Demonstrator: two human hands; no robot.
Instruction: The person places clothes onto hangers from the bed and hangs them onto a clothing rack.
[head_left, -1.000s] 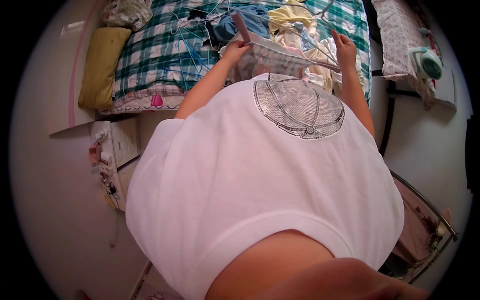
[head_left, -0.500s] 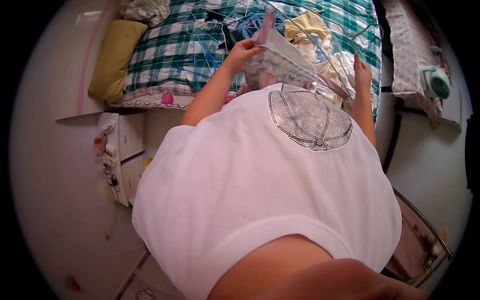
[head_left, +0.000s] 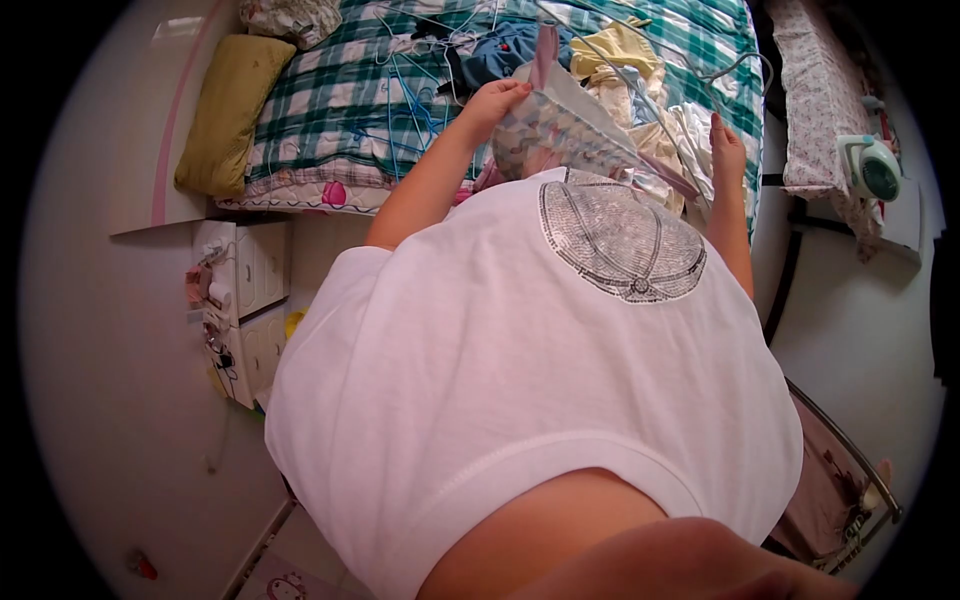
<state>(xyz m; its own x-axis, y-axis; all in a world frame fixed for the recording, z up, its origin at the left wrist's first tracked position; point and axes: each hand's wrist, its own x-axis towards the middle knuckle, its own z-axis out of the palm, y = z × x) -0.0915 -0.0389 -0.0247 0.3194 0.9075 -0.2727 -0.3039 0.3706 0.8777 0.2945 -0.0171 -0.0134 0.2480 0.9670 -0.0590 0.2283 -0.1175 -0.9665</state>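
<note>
Patterned garment (head_left: 562, 130) hangs at one o'clock, its upper edge pinched by the left hand (head_left: 493, 103) at twelve; the right hand (head_left: 728, 155) at two, grip unclear, is beside a grey hanger (head_left: 703, 77) that could snag it if tugged.

Home bedroom, bed (head_left: 320, 125) (green plaid), pillow (head_left: 230, 115), bedside cabinet (head_left: 262, 265)

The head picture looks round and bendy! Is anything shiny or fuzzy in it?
Head view: strong fisheye-like bending, with black corners; head view: a bright shine at upper left on the pale, smooth, pink-striped panel; head view: the pastel patterned cloth in the left hand looks soft, its print hard to make out.
</note>
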